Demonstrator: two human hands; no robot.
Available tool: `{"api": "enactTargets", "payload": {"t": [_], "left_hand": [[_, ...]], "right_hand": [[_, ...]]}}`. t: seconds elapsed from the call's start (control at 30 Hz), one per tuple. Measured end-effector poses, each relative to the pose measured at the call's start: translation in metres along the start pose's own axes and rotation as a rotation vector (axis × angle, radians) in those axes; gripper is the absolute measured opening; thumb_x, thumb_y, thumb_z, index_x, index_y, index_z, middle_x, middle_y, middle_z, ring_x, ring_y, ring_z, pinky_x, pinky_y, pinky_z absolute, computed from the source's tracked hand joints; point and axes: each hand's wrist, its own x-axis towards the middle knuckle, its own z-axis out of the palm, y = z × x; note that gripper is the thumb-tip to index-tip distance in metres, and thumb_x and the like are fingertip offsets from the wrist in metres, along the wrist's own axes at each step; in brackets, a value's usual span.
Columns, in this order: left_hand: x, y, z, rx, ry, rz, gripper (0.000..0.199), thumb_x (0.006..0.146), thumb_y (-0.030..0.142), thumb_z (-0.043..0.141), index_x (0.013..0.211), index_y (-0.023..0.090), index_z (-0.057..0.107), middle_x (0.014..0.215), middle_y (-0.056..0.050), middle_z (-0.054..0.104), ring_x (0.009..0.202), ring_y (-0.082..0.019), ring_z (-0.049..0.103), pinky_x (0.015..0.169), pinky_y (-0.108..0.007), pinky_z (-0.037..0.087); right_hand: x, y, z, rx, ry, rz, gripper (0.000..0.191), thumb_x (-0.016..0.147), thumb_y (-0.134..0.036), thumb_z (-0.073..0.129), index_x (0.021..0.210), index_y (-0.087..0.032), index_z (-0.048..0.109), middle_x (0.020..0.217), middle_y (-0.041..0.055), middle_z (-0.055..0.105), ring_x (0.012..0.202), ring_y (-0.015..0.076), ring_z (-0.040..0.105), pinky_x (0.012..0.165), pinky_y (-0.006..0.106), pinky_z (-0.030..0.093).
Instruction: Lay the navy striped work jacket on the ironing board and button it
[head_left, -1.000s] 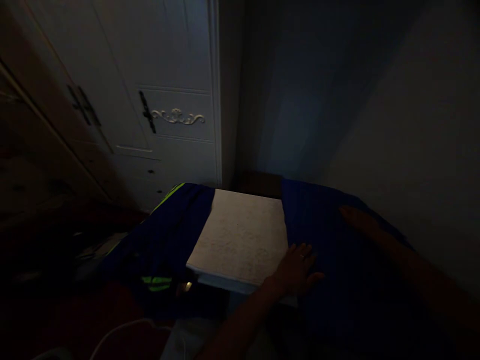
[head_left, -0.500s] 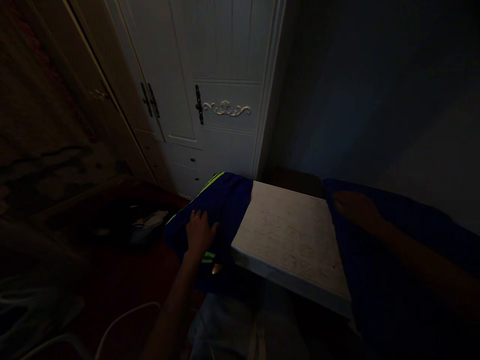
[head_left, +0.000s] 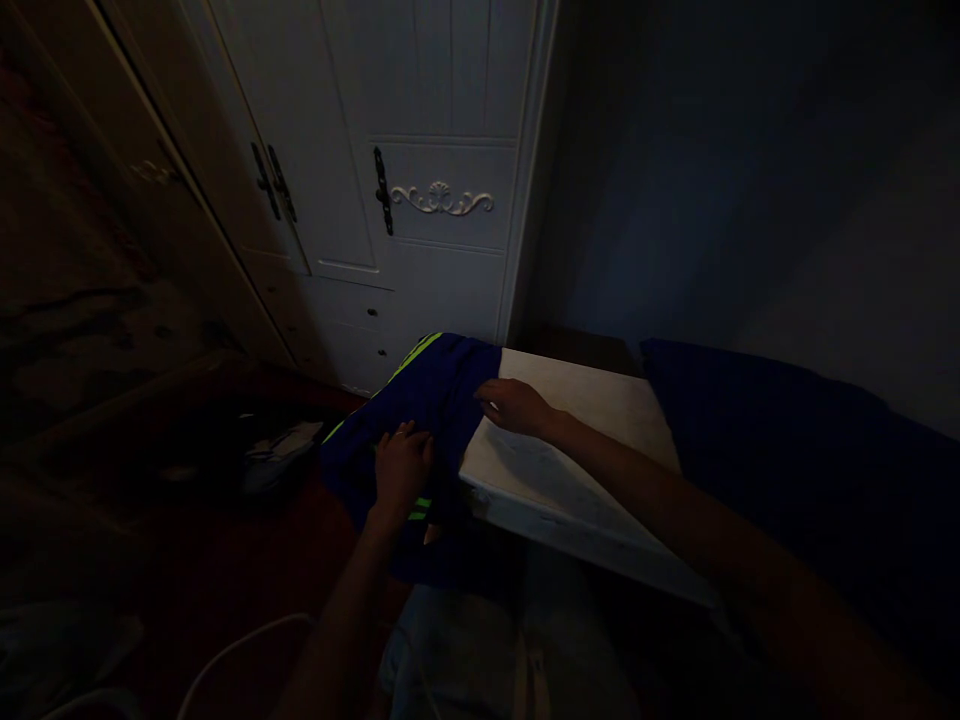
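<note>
A dark blue garment [head_left: 442, 385] with neon yellow-green stripes lies draped over the left end of a pale, padded-looking board [head_left: 600, 390]. On the garment rests my left hand [head_left: 403, 465], its fingers loosely bent over the cloth and a ring on one finger. My right hand [head_left: 517, 405] is over the board's left part, beside the garment's edge. Its fingers point left and are slightly bent, with the thumb apart and nothing visible between them. Whether its fingertips touch the cloth I cannot tell. Another dark blue cloth [head_left: 750, 430] covers the right side.
Behind the board stands a white wardrobe [head_left: 450, 280] with dark handles. Dark items with a pale patch [head_left: 281, 450] lie on the reddish floor at left. A white cord [head_left: 240, 640] curves along the lower left. The room is dim.
My right hand has moved left from the blue cloth at right to the board beside the striped garment. My left hand stays on the garment. The view has shifted slightly.
</note>
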Motion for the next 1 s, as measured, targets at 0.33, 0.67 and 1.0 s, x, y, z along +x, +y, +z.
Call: {"api": "enactTargets", "payload": {"t": [0.33,0.67,1.0], "left_hand": [[-0.022,-0.033,0.009,-0.103,0.07,0.168,0.046,0.091,0.043,0.052,0.122,0.01,0.063,0.135,-0.018,0.059,0.135,-0.031,0.046,0.112,-0.048,0.037],[-0.049,-0.035,0.014,-0.001,0.117,0.135,0.063,0.08,0.009,0.057,0.141,0.005,0.043,0.15,-0.026,0.038,0.144,-0.038,0.027,0.112,-0.055,0.034],[-0.051,-0.012,-0.009,-0.094,0.268,0.07,0.068,0.084,0.046,0.062,0.138,0.009,0.047,0.15,-0.024,0.04,0.145,-0.036,0.026,0.11,-0.054,0.036]], "right_hand": [[0.076,-0.021,0.04,-0.264,-0.092,-0.135,0.038,0.098,-0.017,0.036,0.133,-0.022,0.05,0.128,0.014,0.056,0.092,0.0222,0.067,0.068,0.031,0.051],[0.103,-0.007,0.044,-0.322,-0.089,-0.092,0.033,0.099,-0.016,0.031,0.115,-0.016,0.059,0.123,0.0159,0.058,0.099,0.0251,0.064,0.073,0.033,0.051],[0.115,0.018,-0.018,0.25,0.552,0.204,0.035,0.083,-0.004,0.035,0.105,-0.015,0.06,0.104,0.0116,0.067,0.098,0.0228,0.061,0.09,0.035,0.046]]}}
